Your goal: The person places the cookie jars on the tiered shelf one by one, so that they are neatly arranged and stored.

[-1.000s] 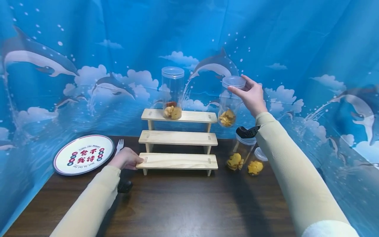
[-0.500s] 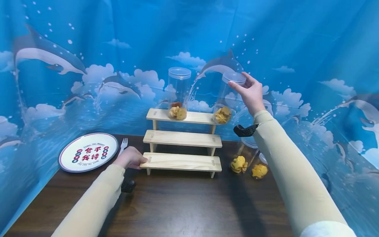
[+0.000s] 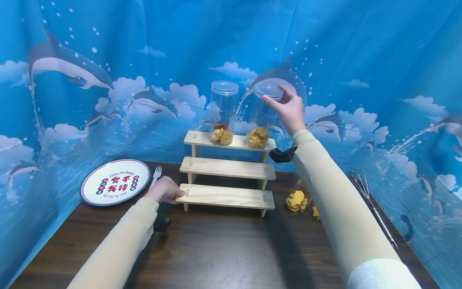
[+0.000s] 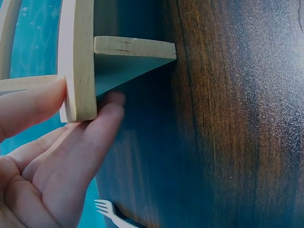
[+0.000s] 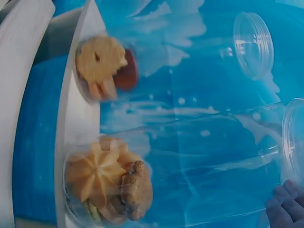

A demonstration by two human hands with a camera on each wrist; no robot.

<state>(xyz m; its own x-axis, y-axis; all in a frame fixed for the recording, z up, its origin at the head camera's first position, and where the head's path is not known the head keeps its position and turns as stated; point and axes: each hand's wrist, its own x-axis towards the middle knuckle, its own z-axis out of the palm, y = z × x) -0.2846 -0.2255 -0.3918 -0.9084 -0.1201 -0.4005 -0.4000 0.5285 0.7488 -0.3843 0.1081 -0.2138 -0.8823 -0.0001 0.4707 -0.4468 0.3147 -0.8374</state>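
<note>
Pale wooden three-step stand (image 3: 227, 166): left hand (image 3: 164, 190) pinches bottom step (image 3: 229, 195) at left end; right hand (image 3: 290, 110) pinches lid (image 3: 268, 90) of tall clear plastic cookie jar (image 3: 262, 115) at right of top step (image 3: 240, 141), base contact unclear. Tilted release could topple jar; leftward drift, knock matching clear jar (image 3: 223, 112). Second ago, jar hung beyond stand's right end.

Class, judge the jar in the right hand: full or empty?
Partly full: cookies lie only at the bottom of the jar; above them, the backdrop shows through.
</note>
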